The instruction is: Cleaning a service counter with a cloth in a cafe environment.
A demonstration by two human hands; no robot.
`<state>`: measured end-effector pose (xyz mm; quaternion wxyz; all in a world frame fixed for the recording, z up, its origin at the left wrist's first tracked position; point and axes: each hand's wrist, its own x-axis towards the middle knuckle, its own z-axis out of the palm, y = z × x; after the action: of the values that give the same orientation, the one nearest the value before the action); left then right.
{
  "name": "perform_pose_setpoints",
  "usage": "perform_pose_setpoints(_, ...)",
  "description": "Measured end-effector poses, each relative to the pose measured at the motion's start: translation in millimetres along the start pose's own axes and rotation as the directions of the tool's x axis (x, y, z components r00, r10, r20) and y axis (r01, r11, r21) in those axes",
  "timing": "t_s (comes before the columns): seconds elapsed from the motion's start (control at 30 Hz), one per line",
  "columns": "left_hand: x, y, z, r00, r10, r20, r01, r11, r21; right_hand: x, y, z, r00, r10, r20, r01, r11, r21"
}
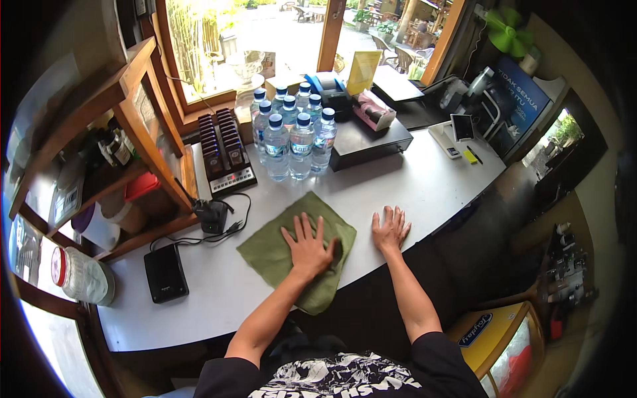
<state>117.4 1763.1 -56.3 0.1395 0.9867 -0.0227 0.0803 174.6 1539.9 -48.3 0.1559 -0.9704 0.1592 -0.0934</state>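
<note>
A green cloth (272, 249) lies spread on the white counter (222, 292), one corner hanging over the front edge. My left hand (309, 249) presses flat on the cloth with fingers spread. To its right, my right hand (391, 229) rests on the bare counter near the front edge, fingers stretched out and holding nothing. Beyond the cloth stands a group of clear water bottles (301, 147) with blue caps. A black cash drawer (369, 142) sits to the right of the bottles.
At the left are a black box-shaped device (166, 273), a cabled black adapter (212, 215), a lidded jar (83, 275) and a wooden shelf (133, 86). A rack of pagers (224, 149) stands behind. A tissue pack (375, 109) tops the drawer; a yellow marker (472, 156) lies right.
</note>
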Motion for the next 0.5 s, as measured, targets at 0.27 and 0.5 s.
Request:
perform_pose_setpoints(0.27, -43, 40, -1, 0.845, 0.528, 0.084, -0.514, 0.845, -0.145, 3, 7, 9, 0.998, -0.051, -0.044, 0.051, 0.999, 0.006)
perform_pose_setpoints(0.5, 23, 4, 4, 0.966, 0.257, -0.009, -0.257, 0.962, -0.097, 4, 0, 3, 1.000, -0.021, 0.002, 0.021, 1.000, -0.019)
